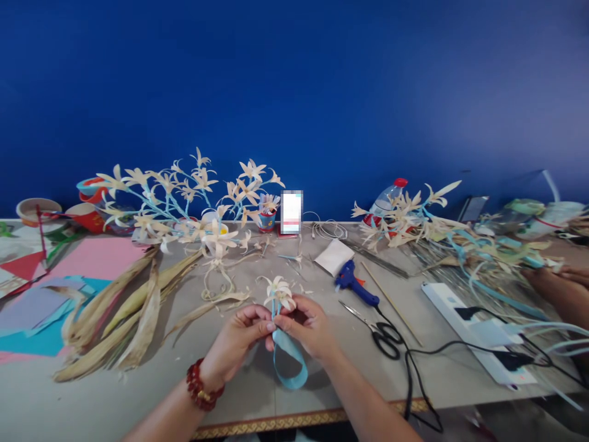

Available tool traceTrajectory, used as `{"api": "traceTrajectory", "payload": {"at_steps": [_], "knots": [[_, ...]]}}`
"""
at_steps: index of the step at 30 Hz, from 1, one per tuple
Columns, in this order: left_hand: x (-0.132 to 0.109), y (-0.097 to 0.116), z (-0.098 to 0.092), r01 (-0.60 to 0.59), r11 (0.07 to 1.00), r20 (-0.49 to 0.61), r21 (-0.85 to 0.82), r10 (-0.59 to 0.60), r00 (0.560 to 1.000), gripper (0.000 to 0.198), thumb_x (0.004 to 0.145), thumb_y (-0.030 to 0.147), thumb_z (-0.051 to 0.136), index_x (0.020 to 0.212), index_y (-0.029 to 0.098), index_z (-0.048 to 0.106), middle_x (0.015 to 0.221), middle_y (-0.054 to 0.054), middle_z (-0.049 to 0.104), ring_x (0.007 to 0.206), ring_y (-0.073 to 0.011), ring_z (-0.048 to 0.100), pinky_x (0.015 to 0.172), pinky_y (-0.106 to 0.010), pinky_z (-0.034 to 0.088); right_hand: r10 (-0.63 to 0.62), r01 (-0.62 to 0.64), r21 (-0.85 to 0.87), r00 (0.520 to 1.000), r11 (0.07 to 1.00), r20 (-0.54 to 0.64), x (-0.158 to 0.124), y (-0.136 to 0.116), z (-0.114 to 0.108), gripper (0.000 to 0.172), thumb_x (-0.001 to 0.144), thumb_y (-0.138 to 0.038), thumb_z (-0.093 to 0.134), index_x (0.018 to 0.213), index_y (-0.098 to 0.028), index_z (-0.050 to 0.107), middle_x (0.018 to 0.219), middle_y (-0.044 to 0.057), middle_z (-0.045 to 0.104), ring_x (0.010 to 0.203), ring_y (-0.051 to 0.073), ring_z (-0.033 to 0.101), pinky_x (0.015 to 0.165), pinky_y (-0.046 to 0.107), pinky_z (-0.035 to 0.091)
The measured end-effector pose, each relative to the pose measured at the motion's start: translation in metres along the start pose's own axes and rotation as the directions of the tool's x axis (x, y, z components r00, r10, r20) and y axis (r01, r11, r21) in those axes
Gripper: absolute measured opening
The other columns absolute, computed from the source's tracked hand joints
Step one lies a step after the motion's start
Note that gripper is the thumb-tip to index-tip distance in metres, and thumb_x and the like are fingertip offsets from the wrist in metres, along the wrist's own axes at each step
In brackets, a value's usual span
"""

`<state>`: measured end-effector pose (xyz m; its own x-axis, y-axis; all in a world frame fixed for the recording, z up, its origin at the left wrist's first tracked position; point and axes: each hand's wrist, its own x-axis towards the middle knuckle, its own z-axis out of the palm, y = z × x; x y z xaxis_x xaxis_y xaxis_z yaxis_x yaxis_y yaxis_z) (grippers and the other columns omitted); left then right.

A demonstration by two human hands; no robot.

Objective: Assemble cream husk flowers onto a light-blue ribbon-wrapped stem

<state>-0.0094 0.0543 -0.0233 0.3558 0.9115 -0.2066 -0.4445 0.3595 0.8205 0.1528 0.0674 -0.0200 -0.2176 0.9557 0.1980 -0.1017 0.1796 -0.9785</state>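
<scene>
Pinching a pale husk flower [278,293] between them, both hands, left [239,337] and right [307,326], grip its stem, blue ribbon [289,359] looping beneath; scissors [377,328] lie just right.

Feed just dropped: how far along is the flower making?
Done: flowered branches sit at the back left. In hand: left hand and right hand pinch one flower at its base, blue ribbon looping loose below. Left: the ribbon's loop is unwrapped, and dry husks lie unused at left.
</scene>
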Motion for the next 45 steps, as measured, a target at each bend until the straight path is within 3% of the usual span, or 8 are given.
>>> {"api": "traceTrajectory", "payload": {"at_steps": [12,20,26,31,38,45], "knots": [[-0.001,-0.001,0.003,0.009,0.999,-0.033,0.033,-0.008,0.999,0.013,0.067,0.023,0.078,0.072,0.014,0.07,0.06,0.001,0.068,0.049,-0.0067,0.058,0.054,-0.017,0.043,-0.172,0.173,-0.151,0.985,0.973,0.019,0.001,0.001,-0.003,0.02,0.077,-0.032,0.067,0.065,-0.019,0.058,0.069,0.0,0.056,0.065,0.014,0.053,0.061,0.025,0.044],[-0.001,-0.003,0.001,-0.008,0.993,0.0,0.122,0.008,1.0,0.01,0.072,0.024,0.075,0.073,0.014,0.072,0.059,0.001,0.066,0.052,-0.0069,0.057,0.058,-0.018,0.043,-0.198,0.198,-0.218,0.98,0.956,0.025,0.001,0.004,-0.006,0.019,0.075,-0.031,0.07,0.063,-0.02,0.06,0.064,-0.001,0.056,0.063,0.014,0.052,0.061,0.025,0.042],[-0.001,0.001,0.003,-0.025,0.992,-0.02,0.122,0.028,0.999,0.013,0.069,0.025,0.076,0.072,0.015,0.069,0.064,0.001,0.066,0.052,-0.0076,0.055,0.056,-0.02,0.042,-0.094,0.094,-0.058,0.996,0.994,0.005,-0.001,0.008,-0.003,0.021,0.074,-0.035,0.071,0.066,-0.019,0.06,0.068,0.0,0.057,0.062,0.014,0.052,0.058,0.025,0.044],[-0.002,0.002,0.004,-0.036,0.985,0.013,0.167,0.034,0.999,0.014,0.071,0.026,0.075,0.071,0.015,0.068,0.061,0.001,0.063,0.052,-0.0084,0.054,0.057,-0.021,0.042,0.042,-0.05,0.105,0.996,0.993,0.081,-0.003,0.007,-0.002,0.02,0.072,-0.038,0.073,0.074,-0.02,0.065,0.071,0.001,0.061,0.061,0.015,0.057,0.056,0.026,0.048],[-0.002,-0.002,0.001,-0.042,0.987,0.018,0.155,0.04,0.999,0.014,0.072,0.027,0.074,0.071,0.015,0.067,0.059,0.002,0.062,0.052,-0.0085,0.054,0.058,-0.021,0.042,0.065,-0.079,0.157,0.993,0.984,0.094,-0.004,0.008,0.0,0.021,0.072,-0.041,0.073,0.075,-0.02,0.069,0.081,0.004,0.066,0.065,0.018,0.063,0.057,0.029,0.054],[-0.001,-0.003,0.0,-0.02,0.991,0.031,0.129,0.016,0.999,0.016,0.07,0.027,0.076,0.072,0.015,0.066,0.059,0.003,0.061,0.048,-0.0071,0.052,0.05,-0.019,0.039,0.143,-0.201,0.375,0.974,0.905,0.179,-0.006,0.003,0.007,0.027,0.069,-0.042,0.075,0.075,-0.021,0.06,0.082,0.001,0.064,0.052,0.014,0.062,0.049,0.03,0.055]]}}
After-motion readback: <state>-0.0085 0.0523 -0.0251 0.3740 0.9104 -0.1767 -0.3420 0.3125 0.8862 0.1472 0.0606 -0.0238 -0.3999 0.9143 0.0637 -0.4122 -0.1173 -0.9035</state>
